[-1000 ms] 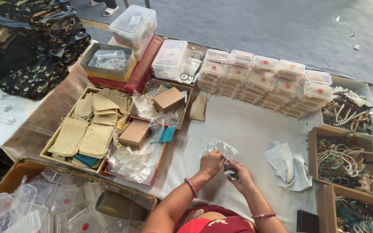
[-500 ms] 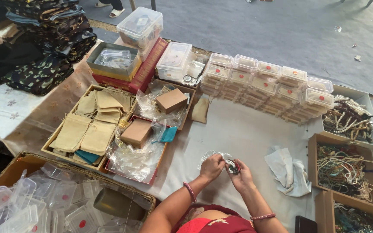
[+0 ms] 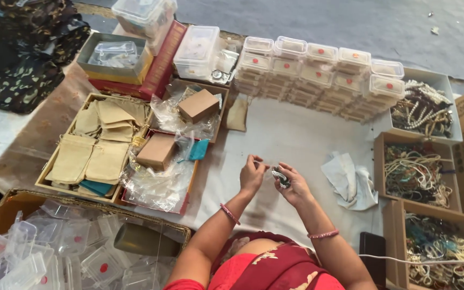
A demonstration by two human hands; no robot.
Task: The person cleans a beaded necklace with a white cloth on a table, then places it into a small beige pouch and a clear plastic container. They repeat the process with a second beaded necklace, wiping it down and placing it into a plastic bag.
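Observation:
My left hand [image 3: 252, 174] and my right hand [image 3: 292, 184] meet over the white table cloth [image 3: 291, 139]. Between them they hold a small clear plastic bag [image 3: 268, 167] with a dark beaded piece [image 3: 281, 176] in it. The left fingers pinch the bag's edge; the right fingers close around the beaded piece. Both wrists wear pink bead bracelets.
Stacked clear boxes with red dots [image 3: 318, 70] line the back. Cardboard boxes of bead necklaces [image 3: 417, 174] stand at the right, beside a crumpled white cloth [image 3: 350, 180]. Beige pouches in a tray [image 3: 95, 147] and loose plastic bags [image 3: 159, 185] lie left. Empty clear boxes [image 3: 55, 252] fill a carton at near left.
The clear bag, spread open above my hands a second ago, is now folded small between my fingers. My hands stay together; the view has shifted.

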